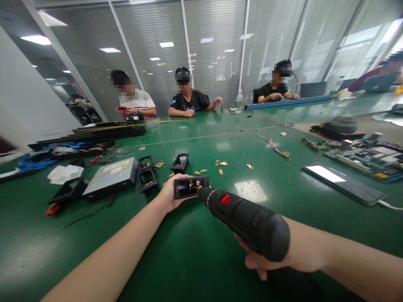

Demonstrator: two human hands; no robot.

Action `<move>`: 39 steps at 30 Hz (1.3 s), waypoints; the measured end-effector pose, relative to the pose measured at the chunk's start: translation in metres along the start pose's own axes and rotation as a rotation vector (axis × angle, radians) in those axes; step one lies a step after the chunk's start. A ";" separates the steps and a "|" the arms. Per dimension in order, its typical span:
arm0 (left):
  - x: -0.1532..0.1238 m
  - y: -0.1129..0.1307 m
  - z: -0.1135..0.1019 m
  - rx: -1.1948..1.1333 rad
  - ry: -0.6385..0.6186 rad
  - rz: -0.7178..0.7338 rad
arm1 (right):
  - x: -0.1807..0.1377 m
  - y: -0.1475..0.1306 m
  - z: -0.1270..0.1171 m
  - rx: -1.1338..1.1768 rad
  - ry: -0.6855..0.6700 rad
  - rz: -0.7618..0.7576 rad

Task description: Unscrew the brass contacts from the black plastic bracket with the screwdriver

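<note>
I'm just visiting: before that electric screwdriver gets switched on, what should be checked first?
1. The left hand grips the black frame: ok.
2. The right hand wraps around the electric screwdriver: ok.
3. The screwdriver's tip reaches inside the frame: ok.
4. The tip is seated in a screw: cannot tell, too small.
5. No part of the left hand behind the frame is in the tip's path: cannot tell, hidden.
6. The loose brass plates lie on the table, apart from the frame: ok.

Scattered parts cover a long green table [283, 180] — black frames [181, 162], small brass plates [222, 163], a grey drive unit [110, 177]. A circuit board [371, 161] and a dark tablet [343, 182] lie at right.
</note>
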State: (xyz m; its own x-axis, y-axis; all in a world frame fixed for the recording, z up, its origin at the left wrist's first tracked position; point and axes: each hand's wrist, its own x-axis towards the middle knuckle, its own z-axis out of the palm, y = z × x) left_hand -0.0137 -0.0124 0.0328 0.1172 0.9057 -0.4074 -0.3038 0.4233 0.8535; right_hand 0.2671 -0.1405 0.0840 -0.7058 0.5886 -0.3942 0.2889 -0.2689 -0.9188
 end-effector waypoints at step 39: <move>0.001 -0.003 0.002 -0.081 0.074 0.019 | 0.014 0.009 0.002 0.088 0.041 -0.152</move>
State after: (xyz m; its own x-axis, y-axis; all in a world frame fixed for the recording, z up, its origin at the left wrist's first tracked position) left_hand -0.0112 -0.0128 0.0303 0.0418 0.9081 -0.4166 -0.3808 0.3999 0.8337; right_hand 0.2584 -0.1368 0.0704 -0.7096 0.6577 -0.2526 0.1213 -0.2392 -0.9634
